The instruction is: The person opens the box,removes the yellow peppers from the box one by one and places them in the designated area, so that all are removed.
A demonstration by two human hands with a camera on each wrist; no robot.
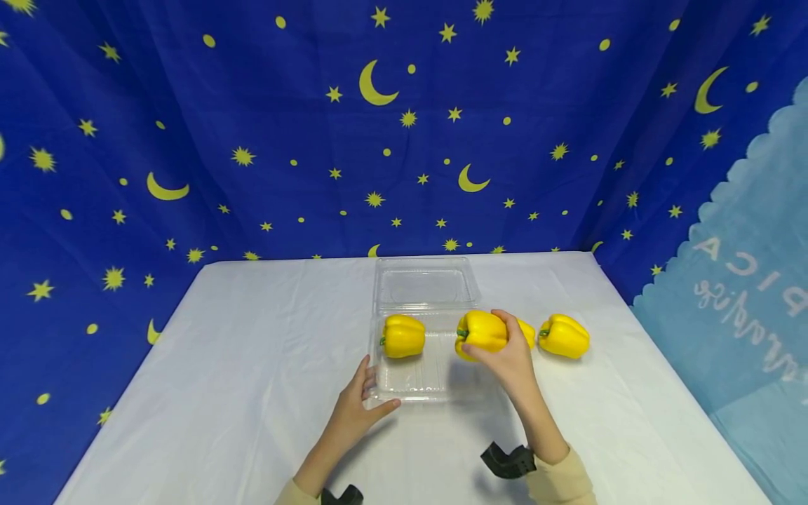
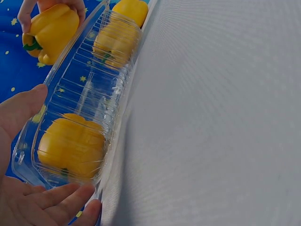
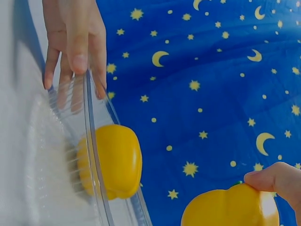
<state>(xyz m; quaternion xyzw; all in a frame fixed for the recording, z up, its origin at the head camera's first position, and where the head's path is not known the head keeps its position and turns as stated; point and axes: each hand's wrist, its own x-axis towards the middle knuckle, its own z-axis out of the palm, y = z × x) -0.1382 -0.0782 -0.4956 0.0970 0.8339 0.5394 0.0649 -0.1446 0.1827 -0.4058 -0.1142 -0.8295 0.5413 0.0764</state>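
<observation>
A clear plastic clamshell box (image 1: 429, 379) lies on the table with its lid (image 1: 424, 284) folded back. One yellow bell pepper (image 1: 404, 336) sits in the left part of its tray. My left hand (image 1: 355, 410) rests at the box's near left corner, fingers and thumb spread along the edge. My right hand (image 1: 514, 361) grips a second yellow bell pepper (image 1: 482, 331), lifted above the tray's right side; the right wrist view shows my thumb near its green stem. Behind that hand a third pepper (image 1: 527, 332) is partly hidden.
Another yellow pepper (image 1: 564, 337) lies on the white tablecloth (image 1: 252, 365) to the right of the box. A blue curtain (image 1: 303, 126) with moons and stars hangs behind the table. A light blue cloth (image 1: 751, 308) hangs at the right.
</observation>
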